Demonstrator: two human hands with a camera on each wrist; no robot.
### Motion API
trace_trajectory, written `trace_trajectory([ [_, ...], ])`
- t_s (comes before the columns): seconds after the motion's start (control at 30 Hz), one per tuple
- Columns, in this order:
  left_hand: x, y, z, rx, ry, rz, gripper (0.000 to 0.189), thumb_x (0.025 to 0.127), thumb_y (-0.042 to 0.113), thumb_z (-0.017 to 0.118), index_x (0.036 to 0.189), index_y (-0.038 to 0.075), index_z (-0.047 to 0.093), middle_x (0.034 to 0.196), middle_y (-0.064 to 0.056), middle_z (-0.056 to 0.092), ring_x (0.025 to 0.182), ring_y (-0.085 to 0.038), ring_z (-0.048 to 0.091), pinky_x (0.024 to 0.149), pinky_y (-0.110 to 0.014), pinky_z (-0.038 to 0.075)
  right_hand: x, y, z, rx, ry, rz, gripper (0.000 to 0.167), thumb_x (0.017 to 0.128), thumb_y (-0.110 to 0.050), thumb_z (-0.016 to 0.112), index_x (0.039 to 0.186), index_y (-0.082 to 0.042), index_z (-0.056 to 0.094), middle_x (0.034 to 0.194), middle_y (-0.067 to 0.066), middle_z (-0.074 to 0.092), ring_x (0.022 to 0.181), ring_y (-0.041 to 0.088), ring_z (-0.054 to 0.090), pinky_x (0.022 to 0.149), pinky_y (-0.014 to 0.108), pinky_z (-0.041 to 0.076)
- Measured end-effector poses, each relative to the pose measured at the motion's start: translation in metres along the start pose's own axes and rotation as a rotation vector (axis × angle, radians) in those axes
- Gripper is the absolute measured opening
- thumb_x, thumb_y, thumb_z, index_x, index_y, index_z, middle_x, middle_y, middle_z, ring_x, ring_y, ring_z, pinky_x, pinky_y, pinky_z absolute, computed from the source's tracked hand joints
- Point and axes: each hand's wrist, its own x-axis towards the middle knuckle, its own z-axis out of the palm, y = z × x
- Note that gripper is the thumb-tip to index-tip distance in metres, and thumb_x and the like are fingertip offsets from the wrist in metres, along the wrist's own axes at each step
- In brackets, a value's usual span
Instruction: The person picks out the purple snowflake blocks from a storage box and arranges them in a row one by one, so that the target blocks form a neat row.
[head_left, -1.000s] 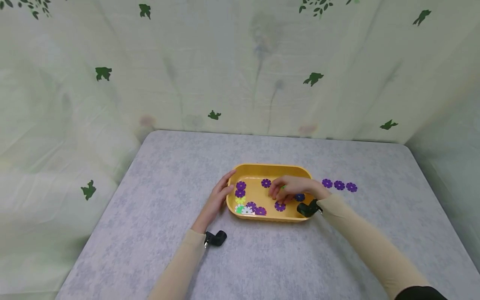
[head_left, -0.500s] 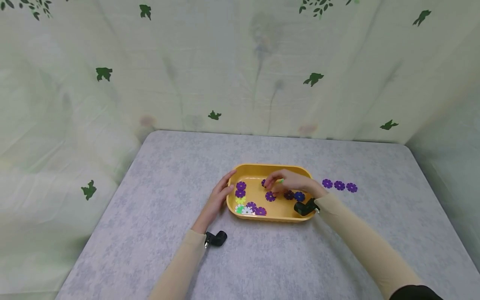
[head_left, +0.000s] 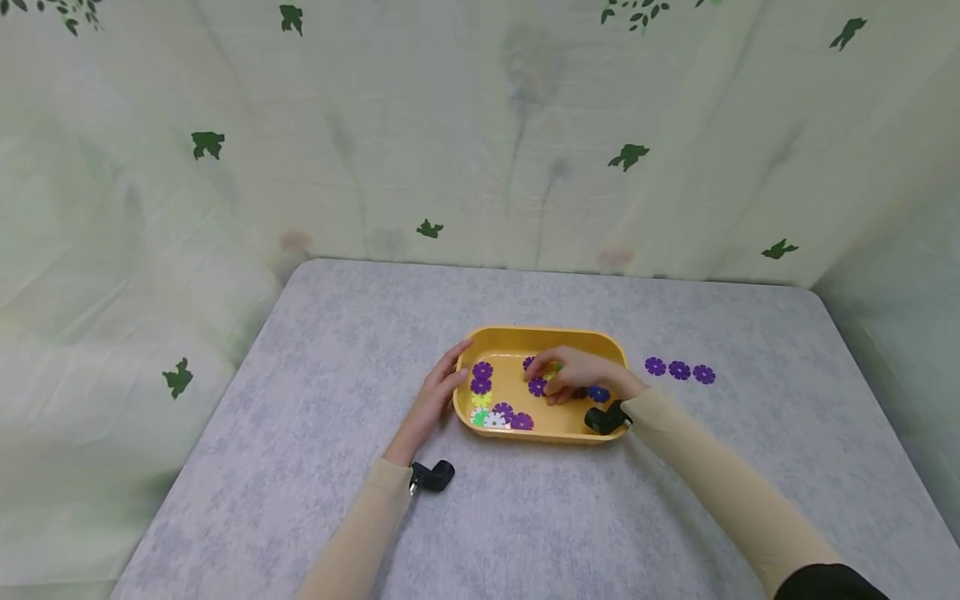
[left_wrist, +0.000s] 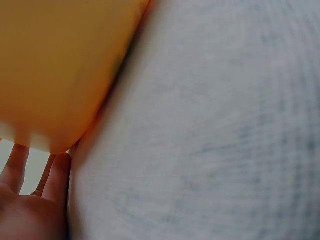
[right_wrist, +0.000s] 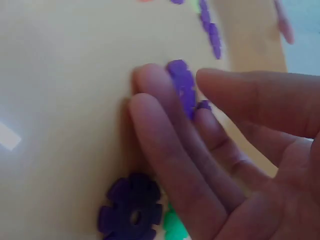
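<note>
A yellow tray (head_left: pixel 566 432) sits on the table, with flower-shaped plastic discs lying in it. My left hand (head_left: pixel 432 400) rests at its left end, fingers fairly straight against the rim; the left wrist view shows the fingertips touching the outer wall (left_wrist: pixel 55 75). Over the middle of the tray is my right hand (head_left: pixel 573 372), its fingertips at a purple disc (head_left: pixel 537 387). In the right wrist view the thumb stands apart from the fingers, and that purple disc (right_wrist: pixel 183 87) is partly hidden behind them. A green disc (right_wrist: pixel 175 222) and a dark purple disc (right_wrist: pixel 132 207) lie below the hand.
In the tray's left part are several purple discs (head_left: pixel 482 385), a yellow disc (head_left: pixel 481 400) and a white disc (head_left: pixel 494 421). A blue disc (head_left: pixel 598 393) lies near the right wrist. Outside, purple discs (head_left: pixel 679 370) form a row right of the tray.
A purple disc has shifted away from the tray's near side, up and to the left, along with my right hand's fingertips. My left hand stays at the tray's end.
</note>
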Motion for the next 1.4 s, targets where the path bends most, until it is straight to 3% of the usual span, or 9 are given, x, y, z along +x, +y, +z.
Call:
trace_trajectory([
  [0.3,0.001,-0.002,0.000,0.000,0.008,0.023,0.043,0.101,0.025,0.047,0.144,0.033,0.042,0.152,0.010,0.031,0.140,-0.013,0.022,0.114,-0.041,0.019,0.009,-0.004,0.008,-0.217,0.125,0.012,0.022,0.080,0.008,0.066,0.098,-0.006,0.065,0.087,0.008,0.055,0.058,0.016,0.056,0.055,0.028,0.054],
  [0.6,0.002,-0.001,0.000,0.004,0.002,0.022,0.044,0.102,0.021,0.044,0.144,0.033,0.041,0.152,0.010,0.030,0.141,-0.012,0.022,0.114,-0.040,0.019,0.012,-0.001,0.008,-0.254,0.138,-0.020,0.020,0.079,0.006,0.069,0.092,-0.007,0.061,0.080,0.006,0.053,0.056,0.015,0.051,0.050,0.025,0.047],
  [0.8,0.002,-0.001,0.000,0.007,0.001,0.002,0.044,0.103,0.023,0.045,0.145,0.034,0.040,0.152,0.011,0.029,0.140,-0.010,0.022,0.114,-0.039,0.020,0.008,0.000,0.005,-0.171,0.117,-0.018,0.011,0.086,0.001,0.066,0.092,-0.007,0.061,0.079,0.007,0.054,0.056,0.017,0.055,0.051,0.027,0.049],
  [1.0,0.002,-0.002,0.001,0.004,0.007,0.013,0.044,0.102,0.022,0.045,0.144,0.034,0.041,0.152,0.010,0.030,0.141,-0.012,0.021,0.114,-0.041,0.019,-0.006,-0.002,-0.005,-0.033,0.073,-0.104,0.007,0.092,-0.002,0.058,0.098,0.000,0.060,0.083,0.011,0.057,0.064,0.022,0.061,0.058,0.033,0.055],
  [1.17,0.000,0.000,0.001,0.011,0.013,0.019,0.044,0.102,0.021,0.045,0.144,0.034,0.041,0.153,0.010,0.030,0.141,-0.013,0.021,0.114,-0.041,0.018,-0.020,-0.007,-0.015,0.044,0.107,-0.133,0.015,0.093,-0.003,0.056,0.105,0.005,0.058,0.087,0.014,0.057,0.072,0.030,0.064,0.064,0.042,0.058],
  [1.4,0.000,0.000,0.002,0.015,0.010,0.021,0.043,0.102,0.025,0.045,0.144,0.034,0.041,0.153,0.011,0.029,0.141,-0.011,0.020,0.115,-0.041,0.016,-0.037,-0.002,-0.029,0.076,0.162,-0.129,0.019,0.095,-0.009,0.056,0.108,0.006,0.058,0.090,0.015,0.058,0.070,0.025,0.064,0.068,0.042,0.058],
])
